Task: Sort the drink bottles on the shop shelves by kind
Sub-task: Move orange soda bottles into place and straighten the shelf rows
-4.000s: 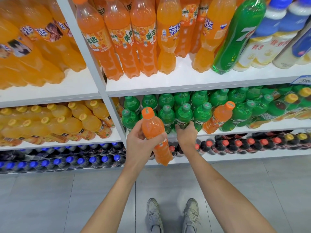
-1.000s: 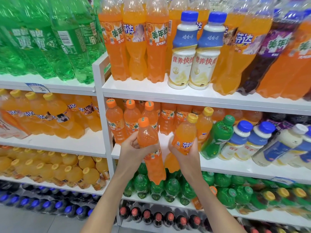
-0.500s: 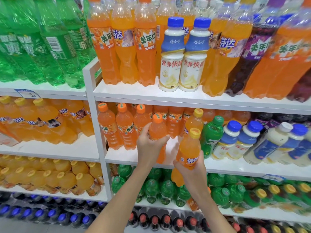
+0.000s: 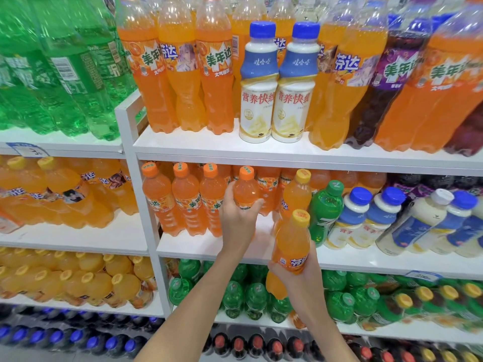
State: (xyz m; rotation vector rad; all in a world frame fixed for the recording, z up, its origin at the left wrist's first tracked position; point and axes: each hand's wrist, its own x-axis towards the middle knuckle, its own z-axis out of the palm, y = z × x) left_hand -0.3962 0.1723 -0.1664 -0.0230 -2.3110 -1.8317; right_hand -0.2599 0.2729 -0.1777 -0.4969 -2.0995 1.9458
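My left hand (image 4: 236,220) grips an orange-capped orange soda bottle (image 4: 247,190) upright over the middle shelf (image 4: 198,246), just right of a row of three like bottles (image 4: 187,199). My right hand (image 4: 300,273) holds a yellow-capped orange soda bottle (image 4: 291,246) in front of the shelf edge, lower and to the right. Another yellow-capped orange bottle (image 4: 296,194) stands on the shelf behind it, next to a green bottle (image 4: 326,207).
White milk-drink bottles with blue caps (image 4: 366,215) fill the shelf's right side. Large orange, green and purple bottles and two big milk drinks (image 4: 279,84) stand on the top shelf. Green bottles (image 4: 243,293) lie below, dark cola bottles (image 4: 251,346) at the bottom. A white upright (image 4: 141,205) divides the bays.
My left hand has carried the orange-capped bottle up and back onto the middle shelf beside its like row. My right hand has pulled the yellow-capped bottle down and toward me.
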